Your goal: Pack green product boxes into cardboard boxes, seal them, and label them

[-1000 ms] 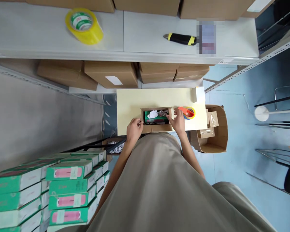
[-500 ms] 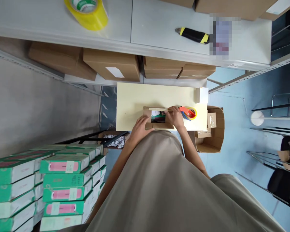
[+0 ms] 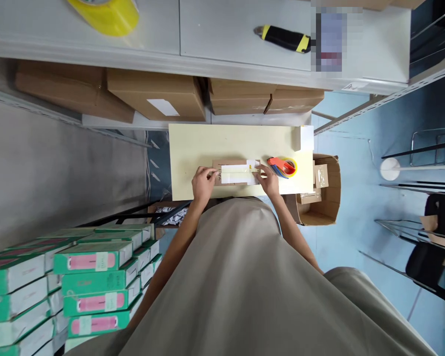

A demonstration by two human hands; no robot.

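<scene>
A small brown cardboard box (image 3: 236, 174) lies on a pale yellow table (image 3: 207, 148), its top flaps folded down and a white label strip across them. My left hand (image 3: 203, 184) grips the box's left end with curled fingers. My right hand (image 3: 268, 180) presses on its right end, fingers bent over the flap edge. An orange tape dispenser with a yellow roll (image 3: 284, 166) sits just right of my right hand.
A yellow tape roll (image 3: 106, 14) and a black-and-yellow utility knife (image 3: 284, 38) lie on the grey shelf above. Brown cartons (image 3: 157, 99) fill the shelf below it. Green and pink boxes (image 3: 92, 257) are stacked at left. An open carton (image 3: 324, 198) stands right of the table.
The box was open, showing green and white contents; both hands folded its flaps down and it is now closed. The view shifted slightly.
</scene>
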